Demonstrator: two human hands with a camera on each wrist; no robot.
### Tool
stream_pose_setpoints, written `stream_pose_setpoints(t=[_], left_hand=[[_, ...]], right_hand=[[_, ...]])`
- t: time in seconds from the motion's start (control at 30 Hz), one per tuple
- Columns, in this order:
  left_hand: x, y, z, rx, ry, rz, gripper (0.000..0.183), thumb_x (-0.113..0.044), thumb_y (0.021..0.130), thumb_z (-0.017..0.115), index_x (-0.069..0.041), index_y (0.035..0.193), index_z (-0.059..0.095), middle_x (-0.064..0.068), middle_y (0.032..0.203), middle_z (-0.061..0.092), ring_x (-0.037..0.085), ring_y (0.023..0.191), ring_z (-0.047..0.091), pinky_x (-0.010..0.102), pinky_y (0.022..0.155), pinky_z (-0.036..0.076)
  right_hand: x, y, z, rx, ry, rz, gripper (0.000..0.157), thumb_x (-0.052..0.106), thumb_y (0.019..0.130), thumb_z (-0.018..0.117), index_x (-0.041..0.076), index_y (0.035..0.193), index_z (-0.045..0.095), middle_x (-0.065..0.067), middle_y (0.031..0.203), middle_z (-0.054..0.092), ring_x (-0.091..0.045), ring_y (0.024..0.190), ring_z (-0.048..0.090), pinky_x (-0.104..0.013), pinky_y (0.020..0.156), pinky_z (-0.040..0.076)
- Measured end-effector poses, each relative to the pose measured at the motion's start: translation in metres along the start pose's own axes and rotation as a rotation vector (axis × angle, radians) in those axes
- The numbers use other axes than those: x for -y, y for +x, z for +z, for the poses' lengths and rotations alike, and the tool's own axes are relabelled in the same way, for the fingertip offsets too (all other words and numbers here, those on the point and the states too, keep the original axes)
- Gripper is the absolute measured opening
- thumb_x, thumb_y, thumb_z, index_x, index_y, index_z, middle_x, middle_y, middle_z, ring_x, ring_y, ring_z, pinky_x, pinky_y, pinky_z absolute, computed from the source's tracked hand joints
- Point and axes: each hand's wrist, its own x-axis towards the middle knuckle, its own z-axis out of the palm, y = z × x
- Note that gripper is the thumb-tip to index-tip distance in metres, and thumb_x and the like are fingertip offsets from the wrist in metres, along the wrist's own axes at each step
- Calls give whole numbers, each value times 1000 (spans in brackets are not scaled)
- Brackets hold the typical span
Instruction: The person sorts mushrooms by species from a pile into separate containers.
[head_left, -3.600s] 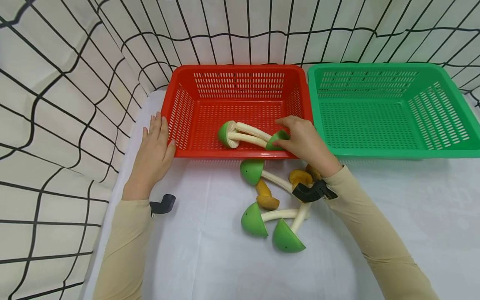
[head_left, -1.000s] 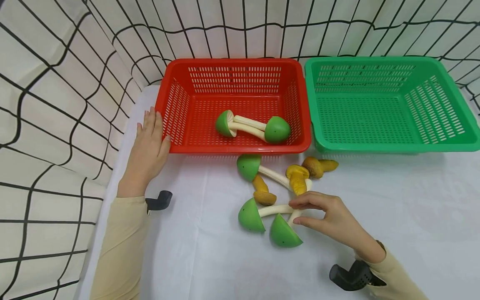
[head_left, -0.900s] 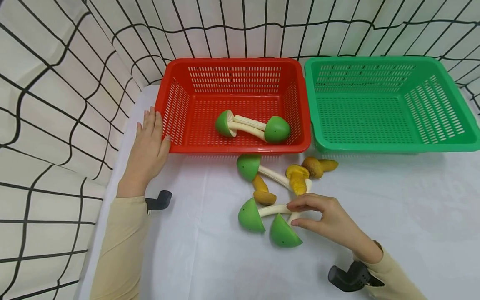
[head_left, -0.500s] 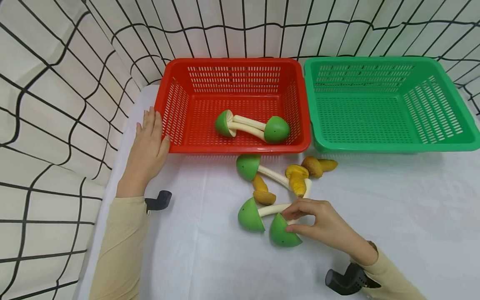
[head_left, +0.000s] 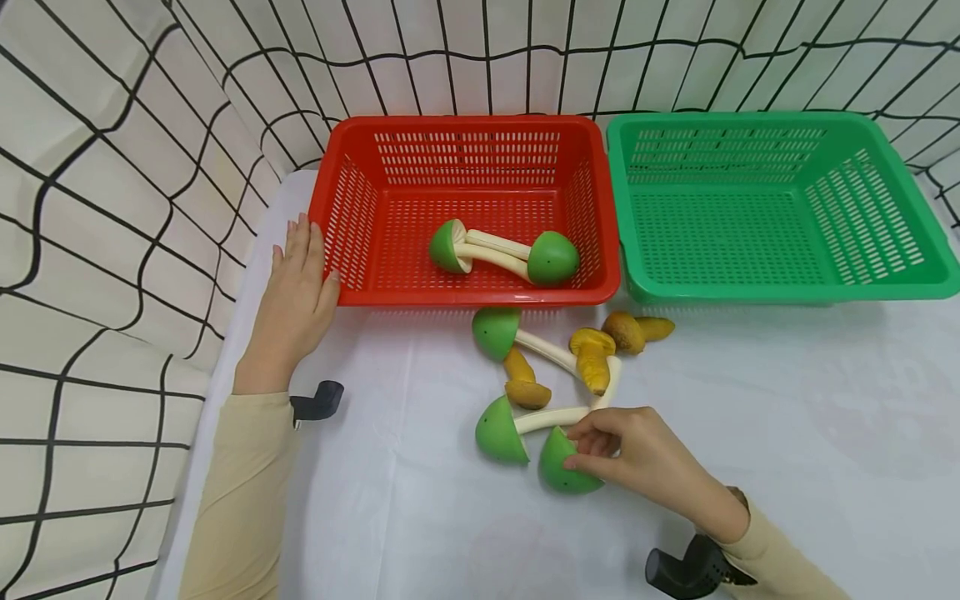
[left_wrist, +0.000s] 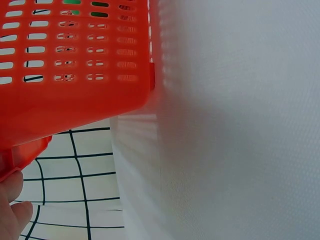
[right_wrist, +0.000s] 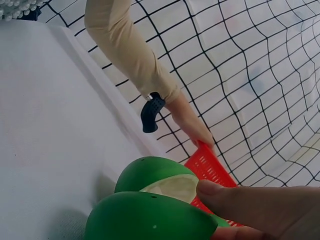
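Clock centred on the mushroom in the grip, head view, 12 being the far side. Right hand is pinching a green-capped mushroom at the cap's stem side, thumb and fingers nearly closed. It's lying on the white worktop; red basket is sitting at 11, green basket between 1 and 2. Left hand is resting straight-fingered along the red basket's outer side at 10, gripping nothing. My read: grasping is the step in hand, lift not yet made. Next move is calling for a firm pinch and a careful lift: the stem is running toward 1, meeting that of a neighbouring green mushroom just beside at 10, and a yellow mushroom is lying near its far end, so it might snag. Right hand is covering the finger contact and part of the stem; can't tell which stem is lying on top. Right wrist view is cutting off most fingers behind the near cap; left wrist view is catching only fingertips at its edge.
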Motion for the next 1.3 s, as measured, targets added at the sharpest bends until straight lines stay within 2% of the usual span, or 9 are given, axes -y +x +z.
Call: stream_pose_setpoints(t=[0.2,0.33,0.57,0.77,0.87,1.1,1.3], left_hand=[[0,1,0,-4,-4,0,60,-21,98,32,10,146,12,19,156,2,31,143,-1,48,113,0],[0,0,1,-4,-7,-2,60,-21,98,32,10,146,12,19,156,2,29,143,-2,48,113,0],[0,1,1,-6,-9,1,60,-21,98,32,10,146,13,19,156,2,30,143,-1,47,114,0],[0,1,1,-2,-10,1,60,-21,98,32,10,146,12,19,156,2,29,143,-2,47,114,0],[0,1,1,-3,-8,1,60,-21,98,32,10,146,12,19,156,2,29,143,-2,47,114,0],[1,1,2,-6,-9,3,60,-21,98,32,9,146,12,18,156,2,30,143,-1,47,114,0],[2,1,3,-9,-14,4,60,-21,98,32,10,146,12,18,156,2,30,143,-1,46,114,-1]], right_hand=[[4,-2,-1,45,-17,49,22,25,75,80,9,85,70,13,70,61,2,61,56,-19,54,49],[4,-3,-1,74,-23,52,20,24,75,80,9,84,70,14,69,61,3,61,55,-18,54,49],[4,-5,-5,67,-61,10,15,19,76,79,10,85,72,14,71,63,4,63,56,-19,56,50],[2,-8,-12,42,-50,-54,12,15,78,77,12,88,71,14,75,64,2,66,57,-19,58,51],[1,-8,-14,27,-52,-53,13,13,78,77,11,89,71,12,77,65,2,67,58,-20,59,51],[-2,-9,-18,74,-43,35,13,14,80,75,12,92,70,12,82,66,-1,71,60,-25,63,53],[-2,-7,-15,109,-47,88,16,12,80,74,12,94,65,11,84,64,-1,72,59,-24,64,52]])
